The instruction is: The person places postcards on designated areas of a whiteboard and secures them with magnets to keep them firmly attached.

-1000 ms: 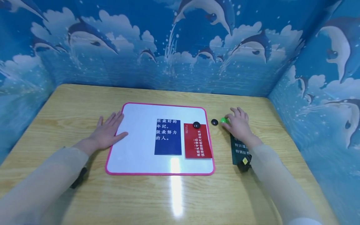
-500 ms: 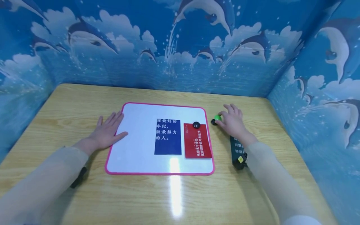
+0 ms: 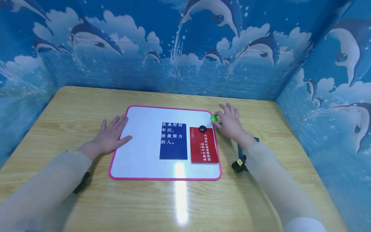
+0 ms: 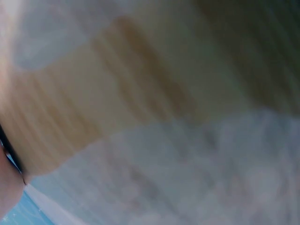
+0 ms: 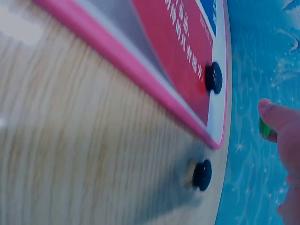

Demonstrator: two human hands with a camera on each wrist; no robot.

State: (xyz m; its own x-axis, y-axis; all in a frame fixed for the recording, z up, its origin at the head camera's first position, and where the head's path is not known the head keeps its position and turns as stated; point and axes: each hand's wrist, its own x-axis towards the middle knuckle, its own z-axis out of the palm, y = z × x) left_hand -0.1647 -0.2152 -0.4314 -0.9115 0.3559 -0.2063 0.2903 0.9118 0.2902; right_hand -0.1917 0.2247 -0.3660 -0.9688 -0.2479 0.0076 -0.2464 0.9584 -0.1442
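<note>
My left hand [image 3: 109, 137] lies flat with spread fingers over the left edge of a pink-rimmed whiteboard [image 3: 139, 145]. Between thumb and fingertips, my right hand [image 3: 230, 125] pinches a green round magnet [image 3: 214, 118] near the board's upper right corner. In the right wrist view, that green magnet shows only in part behind the thumb. A black magnet [image 3: 203, 129] sits at the top of a red card [image 3: 204, 146] on the board. To its left lies a blue card [image 3: 173, 143] with white writing. The left wrist view is blurred and shows mostly sleeve and tabletop.
Another black magnet [image 5: 202, 175] stands on the wooden table [image 3: 139, 203] off the board's right corner; the right hand hides it in the head view. A dark green card [image 3: 240, 150] lies partly under the right forearm. A dolphin-patterned backdrop [image 3: 116, 64] encloses the table.
My right hand has moved left with the green magnet, from beside the dark green card past the loose black magnet to the board's upper right corner. The left hand has stayed still.
</note>
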